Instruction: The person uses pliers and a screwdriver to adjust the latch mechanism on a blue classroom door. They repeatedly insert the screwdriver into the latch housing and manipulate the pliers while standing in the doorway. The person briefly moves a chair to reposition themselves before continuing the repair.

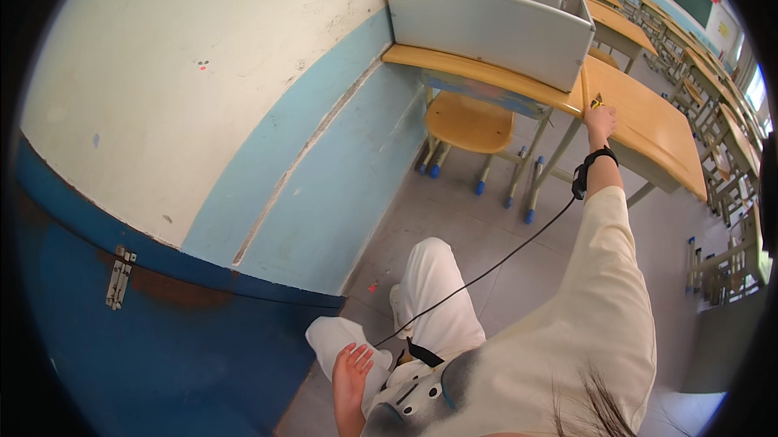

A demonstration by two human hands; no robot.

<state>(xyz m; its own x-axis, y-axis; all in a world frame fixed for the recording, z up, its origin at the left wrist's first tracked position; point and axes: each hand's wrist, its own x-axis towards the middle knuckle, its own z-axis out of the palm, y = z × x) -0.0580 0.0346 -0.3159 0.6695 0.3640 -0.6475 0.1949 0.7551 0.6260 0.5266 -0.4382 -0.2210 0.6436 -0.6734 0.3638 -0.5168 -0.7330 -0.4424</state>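
Note:
At the upper right, my right hand [600, 119] is closed around a small tool with yellow and black handles [598, 102], perhaps pliers, at the edge of a wooden school desk [650, 115]. A black strap with a device [588, 172] sits on that wrist, and a black cable [504, 259] runs from it down towards my waist. My left hand [352, 364] hangs low beside my white trousers, fingers apart and holding nothing. Beyond the right hand, a large grey metal-sided case [486, 26] rests on the adjoining desk.
A wooden chair [469, 122] stands under the desk against the blue and white wall [292, 181]. A blue door [182, 340] with a metal bolt [118, 284] is at the lower left. Rows of desks and chairs [620, 29] extend to the right. A small red scrap [372, 287] lies on the floor.

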